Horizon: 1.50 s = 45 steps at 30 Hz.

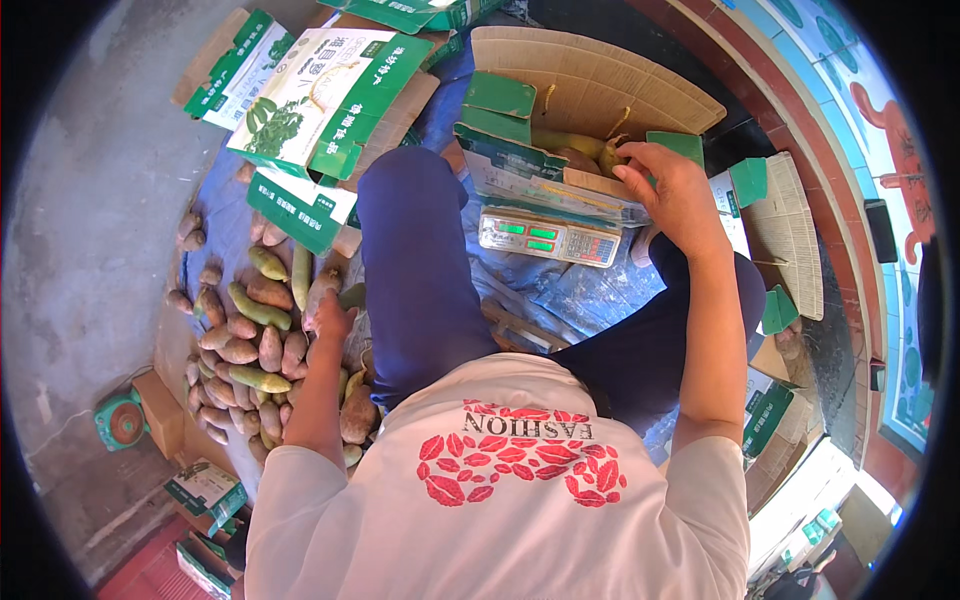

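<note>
"Where do we find the reddish tuber (322,282)?"

"At the far right edge of the loose tuber pile (240,352), on the left. Our left hand (332,318) touches its near end, but we can't tell whether the fingers are closed around it."

"And our right hand (672,190)?"

"Farther off and to the right, over the near edge of the open box (590,80). We see its fingers bent and its thumb apart from them, close to a green radish (608,156) inside. Whether it grips anything, we can't tell."

"What do we have around the box?"

"A scale (548,237) with lit green displays, just on its near side, and a blue sheet (575,305) below. Our left trouser leg (415,255) stands between pile and scale."

"Beyond that?"

"A green-and-white carton (310,95) at the far left, and an opened carton (792,235) on the right."
</note>
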### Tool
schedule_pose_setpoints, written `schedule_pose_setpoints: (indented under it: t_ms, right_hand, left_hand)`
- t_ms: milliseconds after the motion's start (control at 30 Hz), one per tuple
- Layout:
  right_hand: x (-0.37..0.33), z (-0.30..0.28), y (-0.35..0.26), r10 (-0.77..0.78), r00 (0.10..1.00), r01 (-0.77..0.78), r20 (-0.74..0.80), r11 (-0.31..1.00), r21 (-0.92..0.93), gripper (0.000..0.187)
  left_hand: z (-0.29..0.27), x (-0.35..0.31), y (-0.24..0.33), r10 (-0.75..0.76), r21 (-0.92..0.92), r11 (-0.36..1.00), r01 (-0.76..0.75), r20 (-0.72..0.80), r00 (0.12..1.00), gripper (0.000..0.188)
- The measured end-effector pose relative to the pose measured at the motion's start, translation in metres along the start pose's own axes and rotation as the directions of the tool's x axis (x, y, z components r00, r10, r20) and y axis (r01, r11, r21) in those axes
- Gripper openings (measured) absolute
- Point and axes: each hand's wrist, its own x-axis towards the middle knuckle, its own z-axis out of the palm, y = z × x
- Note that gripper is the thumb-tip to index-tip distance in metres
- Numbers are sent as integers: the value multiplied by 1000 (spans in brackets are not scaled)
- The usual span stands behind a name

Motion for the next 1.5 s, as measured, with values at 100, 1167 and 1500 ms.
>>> schedule_pose_setpoints:
  t_ms: [100, 1167, 1500]
  right_hand:
    - [-2, -1, -1, 18, 1000, -18, 9, 1000, 1, 22]
    - [-3, -3, 10, 63, 982, -85, -177, 989, -124, 18]
    - [2, -5, 8, 118, 963, -145, -241, 985, -98, 16]
  left_hand:
    - [11, 4, -3, -5, 4, 1000, 5, 11, 1000, 56]
    - [-179, -36, -15, -64, -674, 652, -346, -504, 861, 45]
    - [-285, -48, 144, 234, -712, 149, -686, -649, 724, 51]
